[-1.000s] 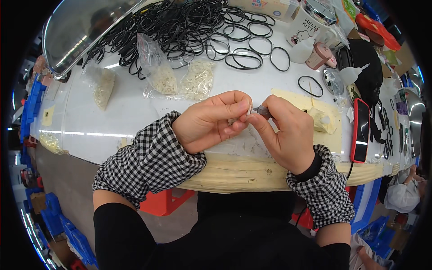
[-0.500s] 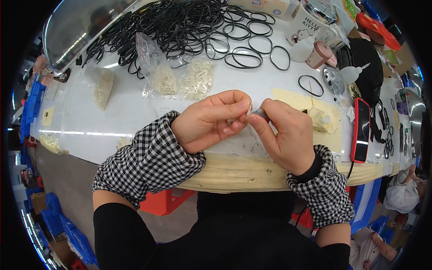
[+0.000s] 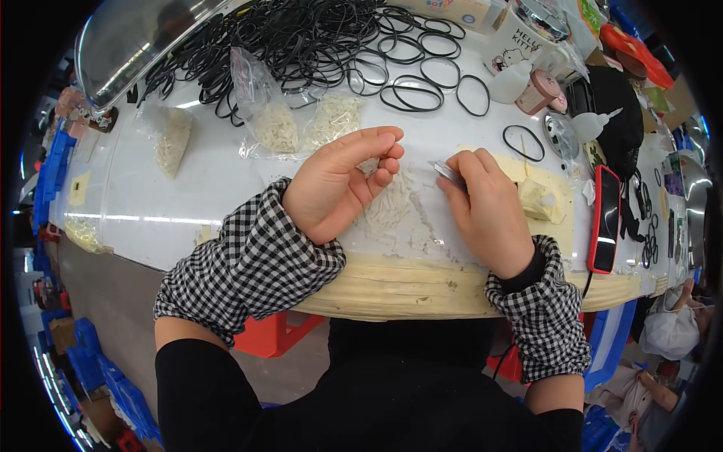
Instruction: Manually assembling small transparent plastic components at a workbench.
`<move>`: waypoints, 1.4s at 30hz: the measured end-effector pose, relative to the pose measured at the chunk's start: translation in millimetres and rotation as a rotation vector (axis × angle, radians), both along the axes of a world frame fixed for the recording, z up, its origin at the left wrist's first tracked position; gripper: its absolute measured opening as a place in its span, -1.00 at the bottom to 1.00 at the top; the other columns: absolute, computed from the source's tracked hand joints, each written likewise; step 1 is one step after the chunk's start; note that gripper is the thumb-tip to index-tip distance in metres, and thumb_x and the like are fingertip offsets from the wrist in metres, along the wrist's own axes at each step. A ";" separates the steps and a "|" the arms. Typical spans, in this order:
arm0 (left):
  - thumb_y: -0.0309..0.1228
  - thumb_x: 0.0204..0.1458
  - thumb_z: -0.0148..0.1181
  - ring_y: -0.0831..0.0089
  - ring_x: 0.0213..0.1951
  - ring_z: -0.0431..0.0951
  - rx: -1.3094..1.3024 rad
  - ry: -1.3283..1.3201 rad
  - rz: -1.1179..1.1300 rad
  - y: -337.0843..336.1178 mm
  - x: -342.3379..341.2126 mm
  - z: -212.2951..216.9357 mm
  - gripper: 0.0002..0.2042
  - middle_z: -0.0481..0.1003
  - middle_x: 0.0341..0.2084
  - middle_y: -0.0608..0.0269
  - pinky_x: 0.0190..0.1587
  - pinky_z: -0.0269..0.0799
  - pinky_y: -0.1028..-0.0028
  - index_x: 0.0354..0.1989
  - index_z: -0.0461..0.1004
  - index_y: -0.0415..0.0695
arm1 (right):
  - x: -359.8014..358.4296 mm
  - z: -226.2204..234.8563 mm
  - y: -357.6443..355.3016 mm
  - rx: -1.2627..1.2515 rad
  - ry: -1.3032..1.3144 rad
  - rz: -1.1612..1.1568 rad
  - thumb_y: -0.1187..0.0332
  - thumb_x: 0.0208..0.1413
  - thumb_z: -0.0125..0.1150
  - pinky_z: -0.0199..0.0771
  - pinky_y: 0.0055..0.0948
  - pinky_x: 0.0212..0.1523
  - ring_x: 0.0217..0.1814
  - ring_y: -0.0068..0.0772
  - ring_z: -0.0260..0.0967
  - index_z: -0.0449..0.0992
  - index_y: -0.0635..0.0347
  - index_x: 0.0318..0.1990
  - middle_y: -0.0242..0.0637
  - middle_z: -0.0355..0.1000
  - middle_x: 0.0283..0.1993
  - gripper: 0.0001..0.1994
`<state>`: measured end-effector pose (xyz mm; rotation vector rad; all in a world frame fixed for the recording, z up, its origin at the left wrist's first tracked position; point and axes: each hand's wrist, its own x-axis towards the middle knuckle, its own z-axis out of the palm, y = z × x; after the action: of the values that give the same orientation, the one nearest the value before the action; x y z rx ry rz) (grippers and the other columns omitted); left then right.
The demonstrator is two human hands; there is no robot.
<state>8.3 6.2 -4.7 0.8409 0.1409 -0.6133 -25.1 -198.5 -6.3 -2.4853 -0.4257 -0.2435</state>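
Observation:
My right hand (image 3: 489,207) is closed on a short cutting blade (image 3: 449,173), grey and silvery, with its tip pointing left. To its left, my left hand (image 3: 339,181) is raised with thumb and forefinger together and the other fingers curled. Something small and whitish shows behind the thumb, too hidden to name. Between and below the hands, thin whitish slivers (image 3: 388,209) lie scattered on the white tabletop (image 3: 226,184). Beyond my left hand stand clear bags of small pale pieces (image 3: 277,134), (image 3: 175,143).
Black rubber bands (image 3: 301,45) are heaped at the back. A red-cased phone (image 3: 605,218) lies at the right, by a yellowish wrapped block (image 3: 541,202) on yellow paper. White squeeze bottles (image 3: 512,81) and a pink tub (image 3: 538,90) stand back right. A pale wooden edge (image 3: 399,294) borders the table.
My hands have drawn apart; the blade, which was against a small pale piece at my left fingertips, has moved right. The slivers below have come into view.

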 end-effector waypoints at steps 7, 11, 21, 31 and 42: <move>-0.41 0.13 0.08 0.62 -0.30 0.44 0.091 -0.004 -0.023 -6.7 -2.7 7.4 -0.79 0.44 -0.31 0.30 -0.21 0.42 0.70 -0.14 0.40 -0.27 | -0.7 -1.2 1.3 -0.027 -0.037 0.016 0.47 0.02 0.14 0.35 -0.22 -0.44 -0.40 -0.02 0.34 0.30 0.30 -0.30 -0.13 0.30 -0.34 -0.85; -0.37 0.16 0.05 0.63 -0.29 0.46 0.139 -0.069 -0.196 -4.6 -2.7 2.6 -0.81 0.45 -0.32 0.31 -0.22 0.42 0.70 -0.17 0.42 -0.24 | -2.2 7.4 4.9 0.148 -0.022 0.097 0.53 -0.01 0.15 0.33 -0.25 -0.43 -0.39 -0.03 0.33 0.30 0.29 -0.27 -0.13 0.29 -0.35 -0.83; -0.31 0.19 0.02 0.70 -0.39 0.41 0.156 -0.091 -0.332 -3.6 -4.8 1.1 -0.82 0.46 -0.41 0.39 -0.31 0.37 0.71 -0.28 0.44 -0.18 | -3.5 14.6 8.1 0.286 -0.061 0.190 0.62 -0.08 0.17 0.39 -0.40 -0.42 -0.39 -0.18 0.37 0.35 0.31 -0.28 -0.18 0.29 -0.35 -0.81; -0.29 0.17 0.04 0.72 -0.44 0.34 0.235 -0.108 -0.282 -6.8 -6.6 6.6 -0.82 0.39 -0.46 0.45 -0.39 0.25 0.73 -0.31 0.43 -0.15 | -4.1 11.0 10.3 0.349 -0.138 0.178 0.68 -0.15 0.16 0.43 -0.48 -0.45 -0.42 -0.30 0.41 0.39 0.30 -0.31 -0.22 0.32 -0.38 -0.80; -0.34 0.19 0.01 0.73 -0.44 0.30 0.142 -0.126 -0.287 -8.2 -8.9 6.5 -0.83 0.39 -0.46 0.43 -0.38 0.26 0.75 -0.30 0.42 -0.18 | -5.3 22.4 11.3 0.376 -0.123 0.150 0.59 -0.12 0.25 0.34 -0.55 -0.51 -0.44 -0.42 0.37 0.47 0.24 -0.31 -0.28 0.37 -0.41 -0.82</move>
<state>-0.6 -2.0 1.8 1.0449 -0.0531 -0.8236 -30.4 -187.2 16.1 -2.0680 -0.5590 -0.3793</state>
